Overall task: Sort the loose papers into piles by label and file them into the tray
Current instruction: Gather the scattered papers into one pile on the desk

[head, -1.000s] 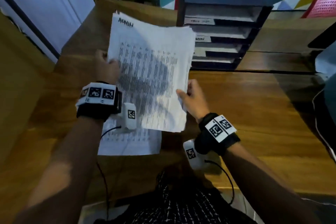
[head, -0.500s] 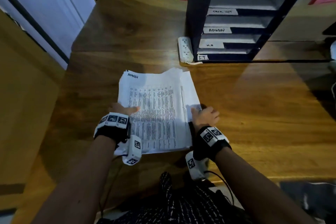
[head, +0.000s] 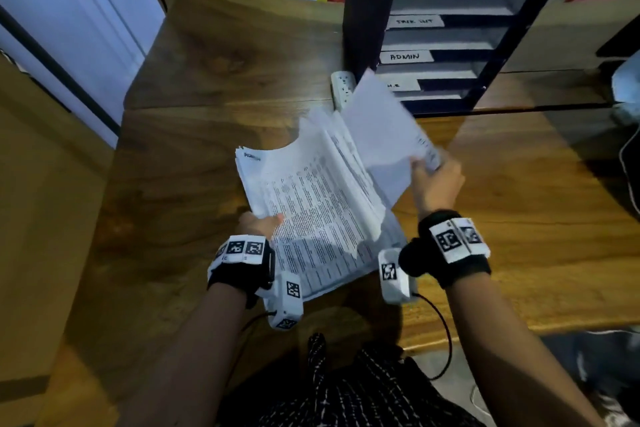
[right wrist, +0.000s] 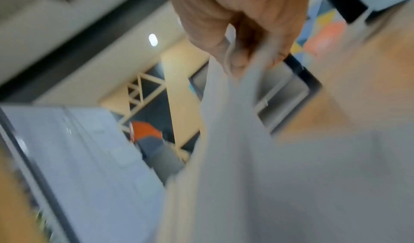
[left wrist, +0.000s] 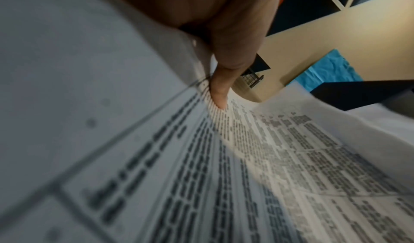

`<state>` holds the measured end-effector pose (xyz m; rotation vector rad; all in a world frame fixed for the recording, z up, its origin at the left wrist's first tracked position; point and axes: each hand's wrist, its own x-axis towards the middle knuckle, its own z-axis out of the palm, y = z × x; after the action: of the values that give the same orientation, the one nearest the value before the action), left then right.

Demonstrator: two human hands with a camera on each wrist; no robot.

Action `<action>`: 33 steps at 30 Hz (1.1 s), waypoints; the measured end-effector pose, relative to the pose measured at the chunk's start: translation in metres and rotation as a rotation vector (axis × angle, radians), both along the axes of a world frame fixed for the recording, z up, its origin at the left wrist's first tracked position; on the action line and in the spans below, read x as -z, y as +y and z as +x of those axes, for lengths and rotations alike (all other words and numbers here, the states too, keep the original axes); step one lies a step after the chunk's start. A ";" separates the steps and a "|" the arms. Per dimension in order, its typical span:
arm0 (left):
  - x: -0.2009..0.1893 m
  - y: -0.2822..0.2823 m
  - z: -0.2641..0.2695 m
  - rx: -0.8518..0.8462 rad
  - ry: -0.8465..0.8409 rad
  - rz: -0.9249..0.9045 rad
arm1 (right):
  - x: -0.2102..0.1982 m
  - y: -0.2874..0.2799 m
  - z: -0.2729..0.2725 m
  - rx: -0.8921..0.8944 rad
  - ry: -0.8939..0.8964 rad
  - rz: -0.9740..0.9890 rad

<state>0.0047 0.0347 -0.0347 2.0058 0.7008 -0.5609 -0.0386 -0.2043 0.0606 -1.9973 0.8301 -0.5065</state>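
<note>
A stack of printed papers [head: 311,204] lies on the wooden desk [head: 194,163] in front of me, its top sheets curling up. My left hand [head: 261,224] grips the stack's left edge, thumb [left wrist: 220,94] pressed on the printed top page [left wrist: 268,158]. My right hand [head: 434,180] pinches a lifted sheaf of sheets [head: 381,135] by its right edge and holds it up above the stack; the right wrist view shows those sheets [right wrist: 235,114] between thumb and fingers. The dark file tray [head: 446,45] stands at the back right, with slots labelled ADMIN [head: 405,56] and others.
A white power strip [head: 341,87] lies against the tray's left side. A white door or wall [head: 69,28] borders the desk on the left. Cables [head: 630,163] and another object sit at the far right edge. Bare desk lies right of the papers.
The papers went from held up, to flat on the desk, to now partly lifted: my right hand has raised a sheaf off the stack's right side toward the tray.
</note>
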 end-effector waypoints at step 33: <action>-0.041 -0.045 -0.010 0.681 -0.482 0.102 | 0.013 -0.029 -0.007 -0.442 0.200 0.191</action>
<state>-0.0050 -0.0100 0.0062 2.3435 -0.2683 -0.3941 -0.0453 -0.2330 0.0473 -1.9920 0.5056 0.0257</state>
